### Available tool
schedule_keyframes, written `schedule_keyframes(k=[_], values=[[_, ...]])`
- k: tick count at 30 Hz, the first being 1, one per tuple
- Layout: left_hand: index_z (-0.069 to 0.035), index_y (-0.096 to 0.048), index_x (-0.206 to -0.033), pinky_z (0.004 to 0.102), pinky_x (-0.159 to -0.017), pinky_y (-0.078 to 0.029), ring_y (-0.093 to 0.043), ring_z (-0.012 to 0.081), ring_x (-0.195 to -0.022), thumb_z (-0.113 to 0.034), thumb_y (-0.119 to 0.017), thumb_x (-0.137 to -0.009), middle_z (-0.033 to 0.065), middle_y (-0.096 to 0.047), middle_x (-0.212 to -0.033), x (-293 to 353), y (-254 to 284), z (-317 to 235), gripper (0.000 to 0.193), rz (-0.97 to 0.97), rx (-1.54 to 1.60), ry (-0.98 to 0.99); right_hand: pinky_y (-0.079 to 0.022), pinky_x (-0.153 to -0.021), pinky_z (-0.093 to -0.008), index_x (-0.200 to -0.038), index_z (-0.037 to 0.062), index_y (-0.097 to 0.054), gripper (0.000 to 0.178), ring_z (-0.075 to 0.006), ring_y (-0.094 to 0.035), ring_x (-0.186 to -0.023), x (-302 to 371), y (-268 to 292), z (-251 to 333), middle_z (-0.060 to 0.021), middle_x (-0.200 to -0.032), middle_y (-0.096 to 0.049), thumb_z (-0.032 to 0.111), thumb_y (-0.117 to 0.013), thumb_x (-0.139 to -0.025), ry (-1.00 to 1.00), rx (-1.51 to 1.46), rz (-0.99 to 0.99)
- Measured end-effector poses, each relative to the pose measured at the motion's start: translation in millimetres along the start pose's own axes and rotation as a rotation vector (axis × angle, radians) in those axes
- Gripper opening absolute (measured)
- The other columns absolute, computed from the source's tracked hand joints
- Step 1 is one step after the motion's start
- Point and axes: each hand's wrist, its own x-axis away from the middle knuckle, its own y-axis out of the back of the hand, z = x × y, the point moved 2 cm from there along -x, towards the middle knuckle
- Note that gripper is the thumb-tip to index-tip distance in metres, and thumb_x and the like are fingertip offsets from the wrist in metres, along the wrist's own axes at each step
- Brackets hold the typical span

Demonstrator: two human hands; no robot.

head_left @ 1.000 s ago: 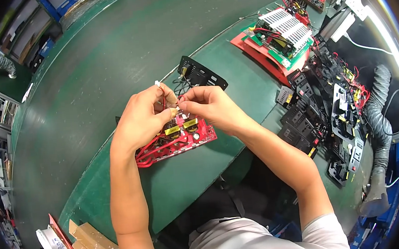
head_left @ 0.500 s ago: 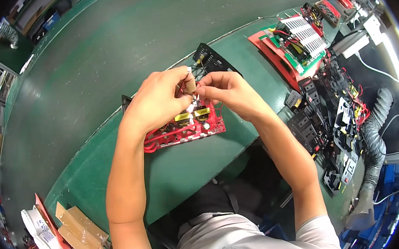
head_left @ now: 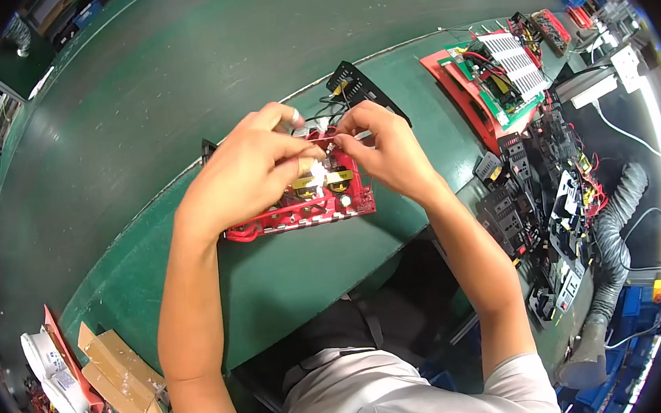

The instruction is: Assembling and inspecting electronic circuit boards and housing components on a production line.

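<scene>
A red circuit board (head_left: 292,219) with yellow-wrapped transformers (head_left: 339,180) lies on the green bench below both hands. My left hand (head_left: 245,171) is over its left part, thumb and forefinger closed together near the middle; what they grip is too small to make out. My right hand (head_left: 388,150) pinches a thin red wire (head_left: 323,137) at the board's far side. Behind the board stands a tilted black panel (head_left: 368,93) with dark wires running toward the hands. A bright white part (head_left: 317,174) shows just below my left fingertips.
To the right, a green board with a silver heat sink (head_left: 517,64) rests on red sheets (head_left: 458,97). Several black panels (head_left: 504,211) and wires are piled beside a grey flexible duct (head_left: 618,213). A cardboard box (head_left: 121,374) and a white tub (head_left: 52,364) are at lower left.
My left hand has moved slightly left and its fingers have come lower over the board. My right fingertips stay near the far wires. The view has shifted a little.
</scene>
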Motion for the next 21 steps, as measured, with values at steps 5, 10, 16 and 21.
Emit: schedule_keyframes(k=[5,10,16,21], values=[[-0.010,-0.071,-0.111,0.0414,-0.107,-0.036,-0.038,0.0371,-0.133,-0.014,-0.062,-0.087,0.0187,-0.039,-0.146,9.8,-19.2,15.0,0.026,0.007,-0.259,-0.051,-0.052,-0.075,-0.0357,-0.090,-0.0027,-0.059,0.011,-0.0276,-0.063,-0.084,5.4,-5.0,3.8,-0.0122,-0.100,-0.059,0.004,-0.067,-0.085,0.143,0.135,0.022],[-0.007,-0.067,-0.117,0.0433,-0.109,-0.035,-0.040,0.0379,-0.135,-0.014,-0.058,-0.087,0.0231,-0.034,-0.150,6.2,-21.0,24.2,0.032,0.069,-0.228,-0.042,-0.052,-0.074,-0.0375,-0.090,-0.0012,-0.059,0.012,-0.0319,-0.062,-0.085,9.4,-8.0,5.5,-0.0128,-0.105,-0.056,0.001,-0.068,-0.082,0.249,0.224,0.040],[-0.003,-0.066,-0.118,0.0437,-0.110,-0.034,-0.044,0.0390,-0.130,-0.018,-0.054,-0.088,0.0238,-0.040,-0.145,7.0,-21.9,25.1,0.035,0.066,-0.163,0.069,-0.054,-0.072,-0.0377,-0.089,-0.0015,-0.060,0.013,-0.0312,-0.064,-0.086,10.1,-15.6,3.5,-0.0135,-0.109,-0.056,-0.001,-0.069,-0.080,0.317,0.232,0.063],[-0.003,-0.068,-0.115,0.0432,-0.111,-0.033,-0.044,0.0366,-0.131,-0.017,-0.054,-0.086,0.0239,-0.043,-0.142,7.8,-22.0,27.3,0.035,0.052,-0.170,0.019,-0.055,-0.070,-0.0374,-0.089,-0.0010,-0.060,0.013,-0.0306,-0.065,-0.085,10.4,-16.1,5.4,-0.0135,-0.110,-0.056,-0.003,-0.069,-0.080,0.312,0.272,0.051]])
